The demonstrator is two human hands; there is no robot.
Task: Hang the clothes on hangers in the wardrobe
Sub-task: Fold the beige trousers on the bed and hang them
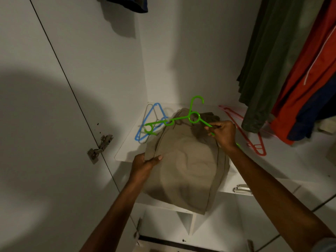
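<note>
Khaki trousers (183, 160) pinched by our left hand (143, 163); right hand (222, 132), at 1 o'clock, grips green hanger (181, 119) — thin arm may snag or slip.

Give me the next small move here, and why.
Probably slide the green hanger into the beige garment. The right hand pinches one arm of the hanger, which lies across the garment's top on the shelf, not yet inside it. The left hand grips the garment's left edge, so it seems able to open the fabric for the hanger.
</note>
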